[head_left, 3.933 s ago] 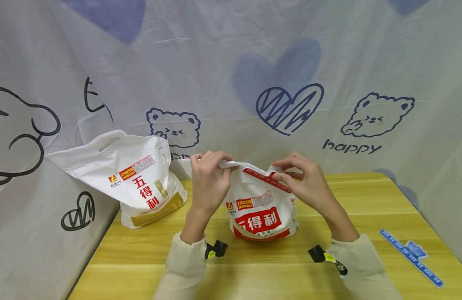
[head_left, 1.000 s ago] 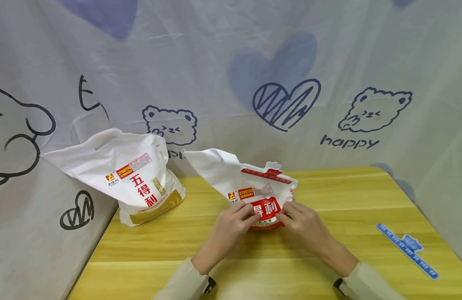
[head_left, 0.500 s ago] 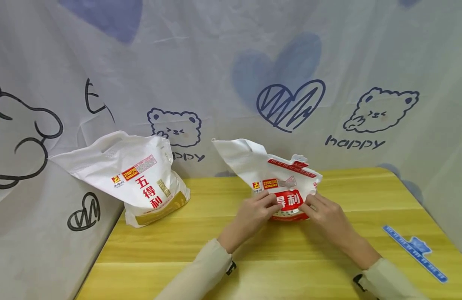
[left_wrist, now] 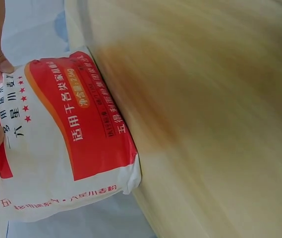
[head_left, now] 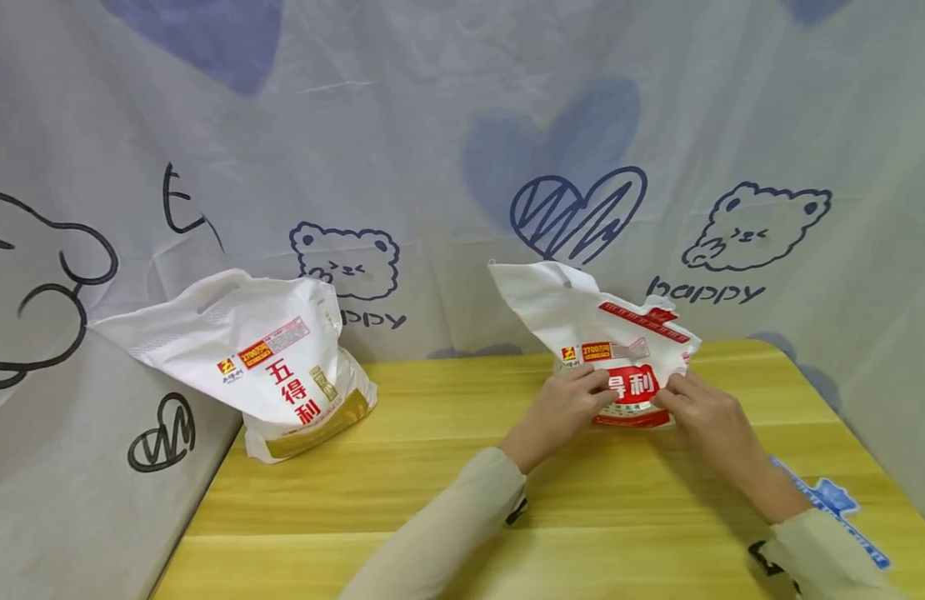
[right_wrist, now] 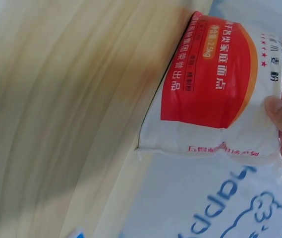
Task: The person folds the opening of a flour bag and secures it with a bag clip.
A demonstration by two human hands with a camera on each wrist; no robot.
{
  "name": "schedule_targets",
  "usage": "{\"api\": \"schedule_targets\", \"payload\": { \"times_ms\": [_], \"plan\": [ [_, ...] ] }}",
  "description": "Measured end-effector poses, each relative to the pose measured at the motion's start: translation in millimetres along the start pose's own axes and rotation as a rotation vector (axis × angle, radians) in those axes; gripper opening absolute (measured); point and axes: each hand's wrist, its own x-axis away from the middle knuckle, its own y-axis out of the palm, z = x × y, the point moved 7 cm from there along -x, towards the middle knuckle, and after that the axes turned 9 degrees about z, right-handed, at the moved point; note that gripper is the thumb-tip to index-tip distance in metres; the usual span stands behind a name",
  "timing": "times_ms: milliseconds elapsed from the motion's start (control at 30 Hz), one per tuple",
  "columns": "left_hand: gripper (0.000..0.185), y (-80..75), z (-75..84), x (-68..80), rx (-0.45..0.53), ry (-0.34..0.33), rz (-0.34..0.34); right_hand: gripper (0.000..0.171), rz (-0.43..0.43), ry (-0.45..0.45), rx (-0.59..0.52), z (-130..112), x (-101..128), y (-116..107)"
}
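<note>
The red-and-white flour bag (head_left: 620, 358) is gripped low on its front by the left hand (head_left: 563, 408) and the right hand (head_left: 706, 417), fingers pinched on either side of the red label. The bag is stood right of centre on the wooden table (head_left: 432, 483). A second, gold-trimmed flour bag (head_left: 275, 367) is seen at centre left; a blue ruler (head_left: 833, 500) is partly covered at lower right.

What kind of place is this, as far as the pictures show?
Probably a small set-up recording corner rather than a real kitchen: a wooden table enclosed by a printed cloth backdrop with bears and hearts, holding only two flour bags and a blue ruler.
</note>
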Motion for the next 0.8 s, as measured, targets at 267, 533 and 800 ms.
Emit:
{"api": "schedule_targets", "payload": {
  "times_ms": [267, 533, 800],
  "plan": [
    [0.017, 21.6, -1.3, -26.3, 0.022, 0.012, -0.021, 0.027, -0.025, 0.024, 0.016, 33, 3, -3],
    [0.019, 38.2, -2.5, -44.8, -0.011, -0.019, 0.007, 0.03, -0.044, 0.057, 0.059, 58, 1, -3],
    [0.022, 56.4, 12.3, -61.1, -0.033, -0.033, -0.041, 0.03, -0.03, 0.089, 0.09, 75, 17, -13]
  ]
}}
